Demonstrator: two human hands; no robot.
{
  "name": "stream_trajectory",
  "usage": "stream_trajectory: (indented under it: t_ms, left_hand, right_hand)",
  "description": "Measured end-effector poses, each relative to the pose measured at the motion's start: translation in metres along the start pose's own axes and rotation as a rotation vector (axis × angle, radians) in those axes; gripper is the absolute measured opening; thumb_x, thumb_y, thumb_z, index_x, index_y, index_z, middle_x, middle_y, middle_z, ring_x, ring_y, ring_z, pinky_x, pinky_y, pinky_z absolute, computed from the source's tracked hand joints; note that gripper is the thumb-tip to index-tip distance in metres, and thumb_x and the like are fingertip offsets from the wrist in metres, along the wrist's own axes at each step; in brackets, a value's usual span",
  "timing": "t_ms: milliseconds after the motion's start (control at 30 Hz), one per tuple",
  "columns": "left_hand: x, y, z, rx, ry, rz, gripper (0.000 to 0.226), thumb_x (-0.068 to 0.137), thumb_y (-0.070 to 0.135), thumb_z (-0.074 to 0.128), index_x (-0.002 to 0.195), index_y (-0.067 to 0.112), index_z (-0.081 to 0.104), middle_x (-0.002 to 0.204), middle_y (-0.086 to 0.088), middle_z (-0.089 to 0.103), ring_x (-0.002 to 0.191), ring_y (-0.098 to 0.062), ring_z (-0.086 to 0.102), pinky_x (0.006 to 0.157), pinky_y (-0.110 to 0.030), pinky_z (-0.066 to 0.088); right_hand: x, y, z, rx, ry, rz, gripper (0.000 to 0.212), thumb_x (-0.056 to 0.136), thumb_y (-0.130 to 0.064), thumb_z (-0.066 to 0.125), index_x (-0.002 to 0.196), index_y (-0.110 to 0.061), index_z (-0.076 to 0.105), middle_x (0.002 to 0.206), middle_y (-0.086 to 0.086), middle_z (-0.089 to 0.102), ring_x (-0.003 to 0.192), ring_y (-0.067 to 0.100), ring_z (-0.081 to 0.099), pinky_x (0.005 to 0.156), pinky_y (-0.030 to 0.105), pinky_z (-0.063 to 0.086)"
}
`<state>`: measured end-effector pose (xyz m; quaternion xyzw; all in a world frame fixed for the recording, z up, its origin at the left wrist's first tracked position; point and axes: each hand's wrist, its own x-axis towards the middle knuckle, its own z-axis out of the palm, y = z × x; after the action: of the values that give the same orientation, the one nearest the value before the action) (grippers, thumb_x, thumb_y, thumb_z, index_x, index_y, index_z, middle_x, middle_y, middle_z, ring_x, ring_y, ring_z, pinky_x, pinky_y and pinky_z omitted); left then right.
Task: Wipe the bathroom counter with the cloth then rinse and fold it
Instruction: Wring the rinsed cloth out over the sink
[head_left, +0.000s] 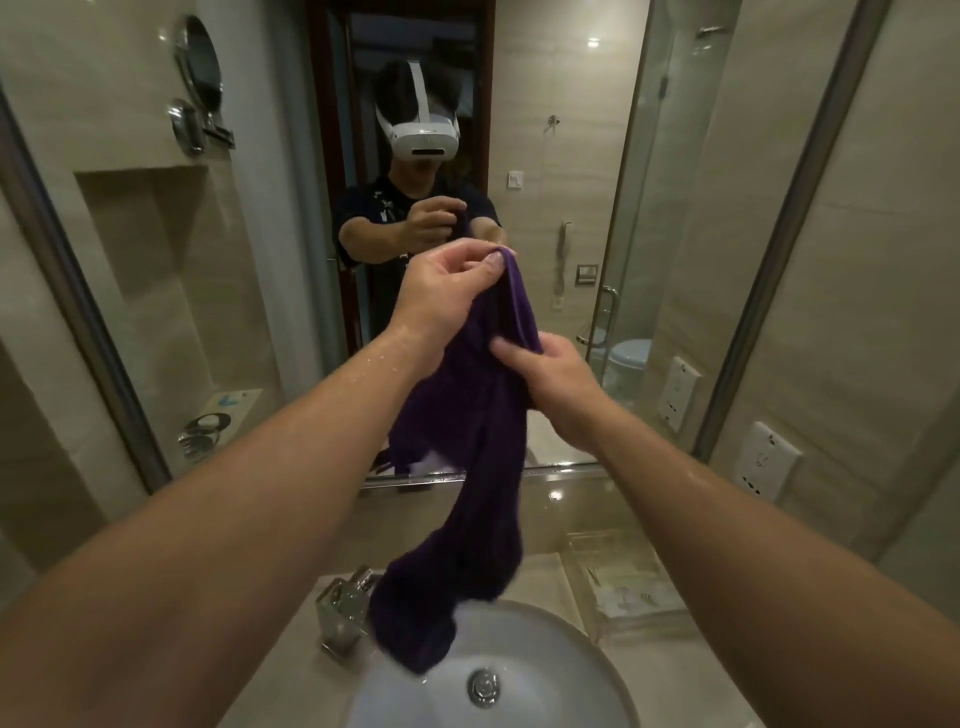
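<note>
Your left hand (441, 291) pinches the top corner of the purple cloth (483, 441) between thumb and curled fingers, holding it high before the mirror (571, 156). Your right hand (550, 379) grips the cloth's edge lower down, fingers wrapped round the fabric. The cloth hangs in a long twisted drape, its lower end above the white sink (571, 649), just beside the chrome faucet (343, 608). Water drops bead both forearms.

Beige-tiled bathroom, dimly lit

A large wall mirror (571, 182) reflects a glass shower door (631, 270); white wall sockets (769, 460) sit right.
</note>
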<state>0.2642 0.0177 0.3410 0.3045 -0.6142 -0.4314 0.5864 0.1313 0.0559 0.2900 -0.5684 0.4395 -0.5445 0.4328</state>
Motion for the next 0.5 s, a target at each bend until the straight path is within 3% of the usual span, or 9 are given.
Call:
stream_trajectory:
  t_ms: [67,133,233,367,500]
  left_hand:
    - [0.003,-0.003,-0.006,-0.162,-0.025,-0.018,0.023,0.093,0.029,0.067,0.111,0.015,0.072,0.118,-0.017,0.070,0.115,-0.030,0.065,0.106,-0.053,0.047]
    - [-0.008,-0.020,-0.008,-0.300,-0.123,-0.124,0.052,0.088,0.042,0.070,0.131,0.015,0.058,0.129,-0.016,0.065,0.121,-0.035,0.062,0.105,-0.054,0.047]
    - [-0.052,-0.070,-0.006,-0.225,-0.194,-0.360,0.090,0.063,0.056,0.085,0.138,0.019,0.050,0.130,-0.012,0.065,0.121,-0.035,0.060,0.104,-0.050,0.048]
    - [-0.087,-0.107,0.016,0.000,-0.351,-0.384,0.055,0.066,0.027,0.086,0.116,0.017,0.065,0.108,-0.004,0.074,0.106,-0.028,0.068,0.096,-0.041,0.052]
    - [-0.089,-0.119,0.023,0.037,-0.260,-0.451,0.051,0.064,0.014,0.088,0.110,0.021,0.067,0.096,-0.003,0.071,0.091,-0.022,0.069,0.081,-0.035,0.053]
  right_hand:
    - [0.012,-0.019,0.004,0.045,0.074,-0.034,0.014,0.101,-0.018,0.056,0.100,-0.018,0.070,0.100,0.008,0.075,0.093,0.024,0.072,0.084,0.041,0.058]
    - [0.023,-0.044,0.012,0.061,0.105,-0.078,0.017,0.102,-0.025,0.053,0.105,-0.021,0.069,0.109,0.013,0.074,0.103,0.031,0.070,0.093,0.048,0.056]
    - [0.043,-0.081,0.015,0.133,0.169,-0.150,0.019,0.103,-0.027,0.048,0.110,-0.020,0.064,0.116,0.017,0.070,0.107,0.036,0.068,0.099,0.056,0.052]
    - [0.057,-0.109,0.016,0.085,0.177,-0.099,0.019,0.106,-0.029,0.043,0.112,-0.023,0.060,0.115,0.011,0.070,0.107,0.031,0.067,0.098,0.054,0.052]
    - [0.062,-0.105,0.003,0.141,0.224,-0.031,0.037,0.097,-0.036,0.045,0.125,-0.017,0.062,0.113,0.013,0.074,0.104,0.035,0.071,0.095,0.057,0.054]
